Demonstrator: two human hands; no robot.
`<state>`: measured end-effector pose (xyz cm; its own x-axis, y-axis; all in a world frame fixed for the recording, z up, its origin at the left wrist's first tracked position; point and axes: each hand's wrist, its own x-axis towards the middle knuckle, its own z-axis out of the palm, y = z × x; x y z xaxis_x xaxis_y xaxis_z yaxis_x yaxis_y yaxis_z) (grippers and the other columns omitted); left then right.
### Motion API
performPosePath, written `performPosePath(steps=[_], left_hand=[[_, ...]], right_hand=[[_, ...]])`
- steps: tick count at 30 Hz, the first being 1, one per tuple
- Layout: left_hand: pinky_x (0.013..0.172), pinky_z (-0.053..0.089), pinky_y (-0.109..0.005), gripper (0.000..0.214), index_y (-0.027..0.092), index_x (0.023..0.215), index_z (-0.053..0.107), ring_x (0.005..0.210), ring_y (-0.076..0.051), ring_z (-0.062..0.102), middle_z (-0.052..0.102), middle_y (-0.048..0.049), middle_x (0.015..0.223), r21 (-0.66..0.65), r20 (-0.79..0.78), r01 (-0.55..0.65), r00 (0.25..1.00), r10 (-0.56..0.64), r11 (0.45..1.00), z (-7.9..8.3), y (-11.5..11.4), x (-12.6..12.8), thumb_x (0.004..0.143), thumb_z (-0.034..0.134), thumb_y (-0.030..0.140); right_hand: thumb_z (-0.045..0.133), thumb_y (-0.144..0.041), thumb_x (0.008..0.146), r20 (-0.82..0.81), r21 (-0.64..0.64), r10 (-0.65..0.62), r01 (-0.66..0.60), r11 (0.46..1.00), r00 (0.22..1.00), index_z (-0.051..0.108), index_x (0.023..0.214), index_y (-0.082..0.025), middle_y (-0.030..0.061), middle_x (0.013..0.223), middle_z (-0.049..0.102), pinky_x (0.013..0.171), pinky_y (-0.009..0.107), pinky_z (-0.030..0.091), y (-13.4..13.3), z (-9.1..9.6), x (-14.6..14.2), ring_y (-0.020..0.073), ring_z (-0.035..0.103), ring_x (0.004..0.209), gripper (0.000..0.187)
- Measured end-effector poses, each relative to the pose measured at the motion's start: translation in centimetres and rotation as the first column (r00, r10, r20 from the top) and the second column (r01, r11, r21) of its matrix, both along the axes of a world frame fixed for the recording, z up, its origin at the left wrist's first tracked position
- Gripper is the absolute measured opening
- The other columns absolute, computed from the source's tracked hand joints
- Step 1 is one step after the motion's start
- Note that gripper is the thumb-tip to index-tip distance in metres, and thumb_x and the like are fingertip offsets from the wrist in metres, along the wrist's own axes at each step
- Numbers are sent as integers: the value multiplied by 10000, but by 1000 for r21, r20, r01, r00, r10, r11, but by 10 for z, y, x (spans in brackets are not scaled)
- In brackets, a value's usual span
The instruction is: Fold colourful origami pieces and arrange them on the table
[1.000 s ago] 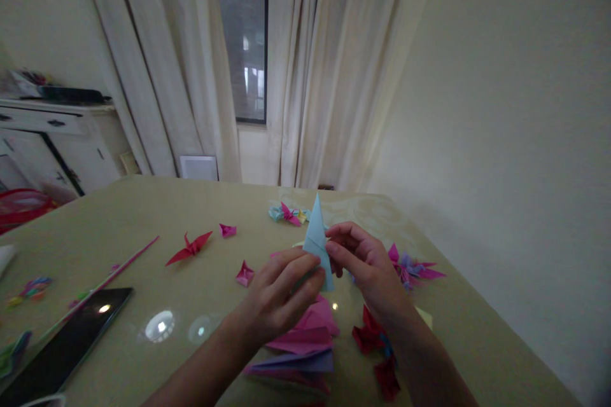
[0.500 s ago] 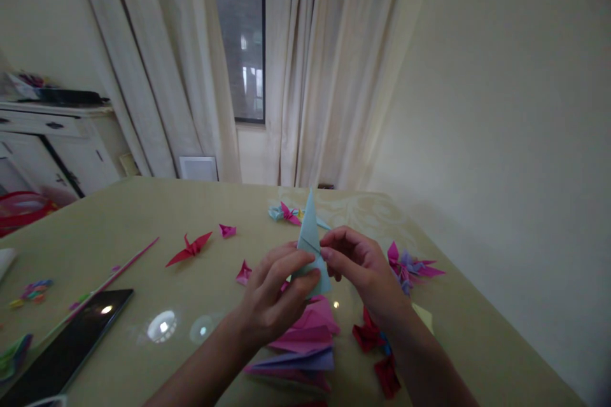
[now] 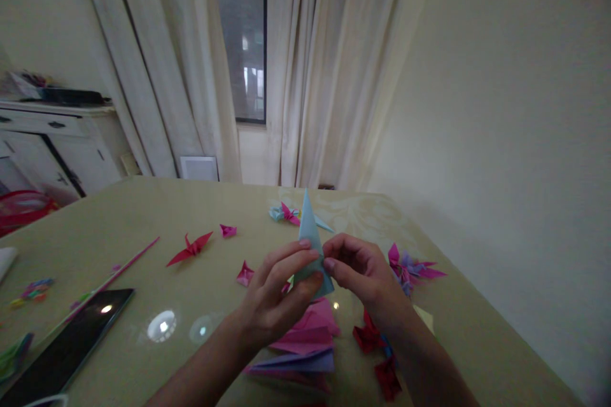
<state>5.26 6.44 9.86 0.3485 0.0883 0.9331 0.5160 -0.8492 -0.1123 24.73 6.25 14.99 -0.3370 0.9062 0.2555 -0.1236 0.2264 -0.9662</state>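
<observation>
A light blue sheet of origami paper [image 3: 308,222], folded to a tall narrow point, stands tip upward between my hands. My left hand [image 3: 274,280] grips its lower left part, with fingers across the front face. At its right edge my right hand [image 3: 358,267] pinches the paper between thumb and forefinger. Beneath my hands lies a stack of pink and purple folded papers [image 3: 305,337]. Red folded pieces [image 3: 367,334] lie under my right forearm, partly hidden by it.
To the left are a red paper crane [image 3: 191,248], small pink folded pieces [image 3: 228,230], a dark phone-like slab [image 3: 76,343] and a thin pink stick [image 3: 128,264]. Pink and purple cranes [image 3: 410,267] lie right. A blue and pink paper cluster [image 3: 286,213] sits behind the hands.
The blue paper's tip has leaned slightly left. My left forefinger has shifted up its face, and my right fingers have slid a little down and right along the edge.
</observation>
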Motion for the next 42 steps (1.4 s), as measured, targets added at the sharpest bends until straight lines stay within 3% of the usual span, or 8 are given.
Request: performPosePath(steps=[4, 8, 13, 17, 23, 28, 35, 42], left_hand=[[1157, 498, -421, 205, 147, 1186, 664, 1377, -294, 530, 583, -132, 1347, -55, -21, 1, 1000, -3, 998, 5, -1, -1, 984, 689, 123], [1062, 459, -499, 621, 140, 1488, 533, 1252, -332, 538, 550, -182, 1541, -143, -232, -65, 972, 31, 988, 15, 0, -8, 1051, 548, 582], [879, 398, -436, 284, 228, 1336, 665, 960, -257, 564, 739, -91, 1289, -157, -268, -288, 933, 240, 945, 23, 5, -15, 1064, 583, 228], [835, 415, -368, 155, 235, 1031, 725, 917, -223, 613, 744, -43, 1018, -358, -294, -232, 948, 126, 904, 24, 21, -29, 1075, 582, 275], [920, 500, -388, 225, 212, 1153, 707, 1073, -283, 711, 739, -115, 1226, -760, -542, -559, 827, 150, 333, -9, 65, -82, 1011, 551, 293], [761, 530, -354, 285, 192, 1047, 738, 902, -303, 755, 779, -117, 1011, -762, -634, -632, 773, 34, 142, -52, 83, -104, 765, 734, 230], [732, 485, -311, 153, 220, 888, 676, 880, -260, 713, 749, -62, 940, -803, -590, -581, 807, -36, 135, -61, 88, -107, 735, 690, 222], [747, 526, -315, 185, 239, 892, 606, 864, -227, 732, 758, -14, 901, -919, -364, -342, 927, -87, 194, -15, 69, -98, 936, 620, 418]], right_hand=[[767, -363, 906, 57, 34, -31, 29, 999, 998, 714, 887, -187, -24, 731, 608, 621, 243, 438, 0, -1, 3, 123, 531, 659, 184], [674, -358, 972, 293, 245, -230, 160, 956, 928, 713, 950, -202, 19, 846, 672, 707, 296, 477, -1, 3, 8, 176, 600, 769, 162], [607, -183, 992, 540, 511, -441, 137, 849, 717, 702, 952, -212, 25, 903, 694, 787, 317, 469, -3, 8, 14, 191, 631, 837, 108], [599, -157, 1008, 685, 486, -417, 51, 872, 598, 710, 971, -200, 61, 996, 727, 864, 342, 473, 0, 7, 20, 225, 658, 951, 126], [564, -111, 993, 887, 317, -229, -168, 933, 400, 746, 961, -193, 77, 1009, 761, 855, 320, 469, 11, -8, 16, 228, 691, 958, 202], [581, -92, 946, 962, 199, -132, -283, 938, 238, 793, 1002, -208, 74, 992, 808, 756, 285, 451, 15, -35, -4, 225, 736, 933, 248], [686, -127, 867, 988, 105, -56, -357, 928, 145, 847, 945, -217, 99, 958, 832, 628, 291, 387, 11, -56, -21, 252, 765, 882, 200], [593, -403, 1060, 906, 290, -198, -208, 934, 373, 708, 1262, -213, 110, 1169, 780, 821, 315, 483, 11, -38, -25, 263, 734, 1051, 300]])
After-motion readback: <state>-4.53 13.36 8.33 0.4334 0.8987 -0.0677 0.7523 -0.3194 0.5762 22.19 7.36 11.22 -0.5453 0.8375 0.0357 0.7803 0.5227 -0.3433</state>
